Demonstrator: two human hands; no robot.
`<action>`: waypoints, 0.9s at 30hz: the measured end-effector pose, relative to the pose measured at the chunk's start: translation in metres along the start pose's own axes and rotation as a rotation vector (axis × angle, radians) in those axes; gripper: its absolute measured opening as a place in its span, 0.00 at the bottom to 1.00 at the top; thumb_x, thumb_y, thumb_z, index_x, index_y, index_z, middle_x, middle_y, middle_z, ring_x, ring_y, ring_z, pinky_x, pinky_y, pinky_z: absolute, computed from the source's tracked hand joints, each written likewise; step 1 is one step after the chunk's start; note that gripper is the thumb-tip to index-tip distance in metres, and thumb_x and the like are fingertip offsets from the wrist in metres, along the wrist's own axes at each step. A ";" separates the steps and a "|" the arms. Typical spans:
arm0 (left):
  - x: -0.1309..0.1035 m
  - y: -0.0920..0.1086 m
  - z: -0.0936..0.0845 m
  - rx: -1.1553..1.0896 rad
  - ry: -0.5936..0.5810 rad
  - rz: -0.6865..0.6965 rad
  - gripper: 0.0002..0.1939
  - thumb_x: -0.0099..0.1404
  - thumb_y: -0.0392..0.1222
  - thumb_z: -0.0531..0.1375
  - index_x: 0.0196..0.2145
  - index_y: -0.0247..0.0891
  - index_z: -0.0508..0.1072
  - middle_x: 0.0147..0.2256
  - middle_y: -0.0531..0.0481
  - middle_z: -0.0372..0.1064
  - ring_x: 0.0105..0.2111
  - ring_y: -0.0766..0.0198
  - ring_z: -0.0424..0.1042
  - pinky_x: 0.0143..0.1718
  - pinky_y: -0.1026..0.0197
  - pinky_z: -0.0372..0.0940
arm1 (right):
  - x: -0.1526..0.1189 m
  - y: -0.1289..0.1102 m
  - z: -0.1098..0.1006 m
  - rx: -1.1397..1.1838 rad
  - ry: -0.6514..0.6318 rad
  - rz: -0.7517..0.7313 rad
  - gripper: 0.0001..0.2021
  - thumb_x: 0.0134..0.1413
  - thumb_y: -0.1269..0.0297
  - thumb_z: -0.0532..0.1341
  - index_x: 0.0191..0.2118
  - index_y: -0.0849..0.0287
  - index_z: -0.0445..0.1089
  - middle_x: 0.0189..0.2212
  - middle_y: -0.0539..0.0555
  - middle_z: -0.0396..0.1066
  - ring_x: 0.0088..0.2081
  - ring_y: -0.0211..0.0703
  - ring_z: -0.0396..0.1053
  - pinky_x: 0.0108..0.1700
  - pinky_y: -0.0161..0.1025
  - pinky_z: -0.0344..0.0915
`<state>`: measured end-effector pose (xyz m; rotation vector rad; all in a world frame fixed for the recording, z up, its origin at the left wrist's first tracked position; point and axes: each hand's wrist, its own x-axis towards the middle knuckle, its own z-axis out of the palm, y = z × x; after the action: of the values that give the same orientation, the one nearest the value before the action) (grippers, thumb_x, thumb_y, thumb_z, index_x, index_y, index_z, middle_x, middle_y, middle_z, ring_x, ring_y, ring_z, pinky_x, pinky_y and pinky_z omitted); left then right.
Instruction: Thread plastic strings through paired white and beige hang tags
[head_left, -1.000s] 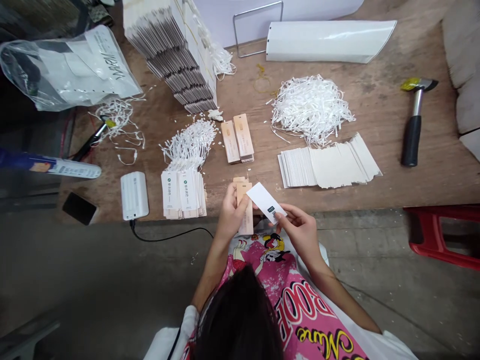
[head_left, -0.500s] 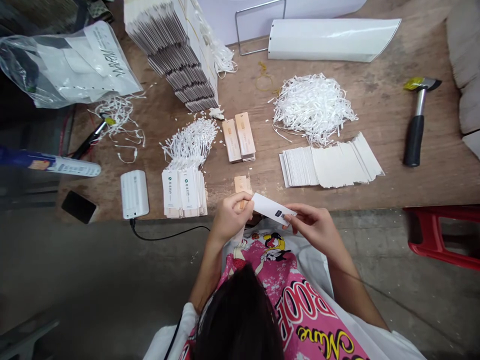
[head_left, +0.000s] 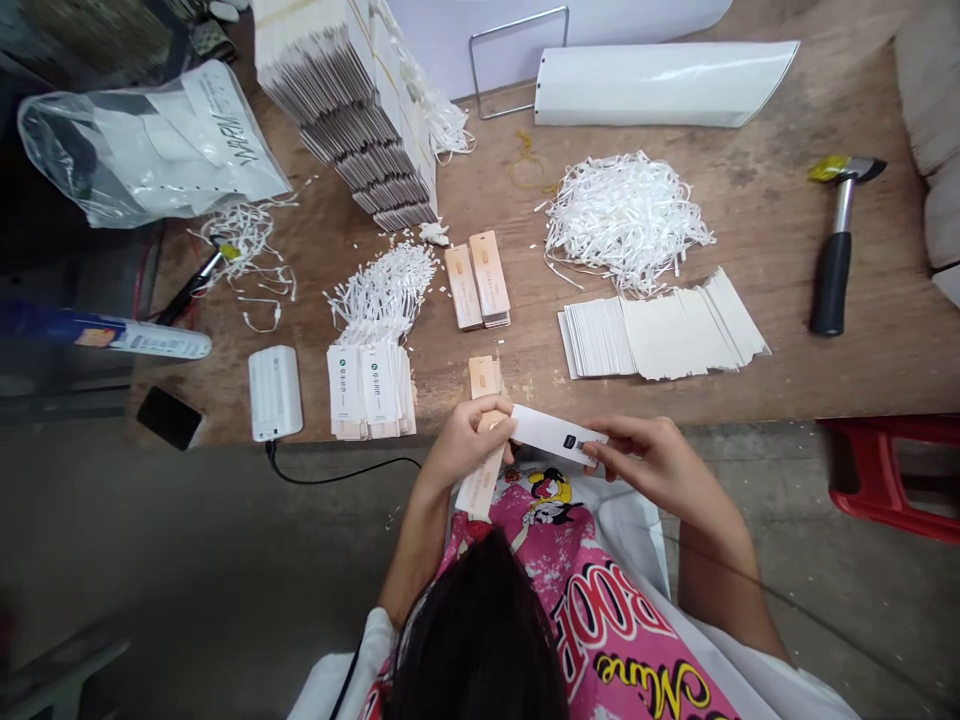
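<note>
Between my hands, at the table's front edge, stretches a white paper tag (head_left: 547, 428) with a small black label mark. My right hand (head_left: 652, 460) pinches its right end between thumb and fingers. My left hand (head_left: 469, 445) is closed at the tag's other end and also grips a peach-coloured tag (head_left: 480, 488) that slants down toward my apron. Just beyond the left hand a peach tag (head_left: 484, 375) lies on the table. Two small stacks of peach tags (head_left: 491, 280) lie farther back. At the left are white tags (head_left: 379, 385) with white strings (head_left: 390, 290) attached.
A heap of white strings (head_left: 626, 220) lies behind a fanned row of white cards (head_left: 667, 335). A hammer (head_left: 831, 280) is at the right. Tall bundled card stacks (head_left: 360, 110) stand at the back left. Nearer are a white power bank (head_left: 274, 393) with a cable and a phone (head_left: 169, 417).
The white tag and my right hand have shifted slightly right and down. The peach tag below my left hand now shows more fully. The view has shifted a little.
</note>
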<state>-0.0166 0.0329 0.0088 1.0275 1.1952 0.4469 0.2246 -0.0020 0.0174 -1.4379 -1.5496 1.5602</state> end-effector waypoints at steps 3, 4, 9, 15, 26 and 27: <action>-0.004 0.002 -0.011 -0.027 -0.115 -0.036 0.15 0.58 0.51 0.63 0.33 0.37 0.67 0.20 0.53 0.71 0.18 0.66 0.70 0.22 0.67 0.62 | -0.001 0.002 -0.004 0.017 -0.028 0.012 0.15 0.58 0.59 0.61 0.45 0.62 0.77 0.23 0.52 0.75 0.19 0.36 0.67 0.21 0.30 0.64; -0.005 0.003 -0.013 -0.030 -0.149 -0.056 0.15 0.58 0.51 0.64 0.33 0.38 0.67 0.20 0.53 0.71 0.18 0.65 0.70 0.21 0.67 0.61 | -0.001 0.003 -0.005 0.012 -0.049 0.007 0.14 0.58 0.59 0.61 0.44 0.62 0.77 0.24 0.53 0.75 0.19 0.35 0.67 0.21 0.30 0.64; -0.005 0.003 -0.005 0.070 -0.100 -0.155 0.10 0.56 0.42 0.62 0.37 0.39 0.70 0.17 0.56 0.68 0.17 0.65 0.68 0.19 0.66 0.60 | -0.004 0.009 -0.003 -0.059 -0.125 -0.025 0.13 0.59 0.64 0.60 0.46 0.61 0.77 0.23 0.51 0.74 0.20 0.35 0.66 0.23 0.30 0.63; 0.001 0.001 0.015 0.117 0.070 -0.162 0.07 0.51 0.37 0.59 0.31 0.36 0.72 0.15 0.57 0.66 0.15 0.67 0.66 0.18 0.68 0.57 | -0.008 0.017 -0.001 -0.036 -0.116 0.015 0.14 0.60 0.62 0.58 0.47 0.59 0.76 0.24 0.51 0.74 0.21 0.35 0.67 0.24 0.31 0.65; 0.005 0.009 -0.010 -0.040 -0.025 -0.163 0.15 0.49 0.47 0.70 0.27 0.33 0.74 0.20 0.52 0.70 0.17 0.70 0.67 0.20 0.68 0.61 | -0.009 0.025 0.000 0.197 -0.033 0.113 0.17 0.56 0.54 0.63 0.43 0.64 0.74 0.21 0.53 0.74 0.20 0.36 0.67 0.22 0.32 0.65; 0.007 0.012 -0.015 -0.013 0.063 -0.117 0.14 0.49 0.46 0.70 0.26 0.33 0.74 0.23 0.51 0.72 0.18 0.70 0.68 0.21 0.68 0.62 | -0.009 0.026 0.001 0.197 0.001 0.120 0.17 0.55 0.54 0.63 0.43 0.64 0.74 0.21 0.53 0.74 0.20 0.36 0.67 0.23 0.32 0.65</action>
<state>-0.0246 0.0505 0.0152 0.9326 1.2994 0.3976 0.2347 -0.0160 -0.0038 -1.4419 -1.2887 1.7278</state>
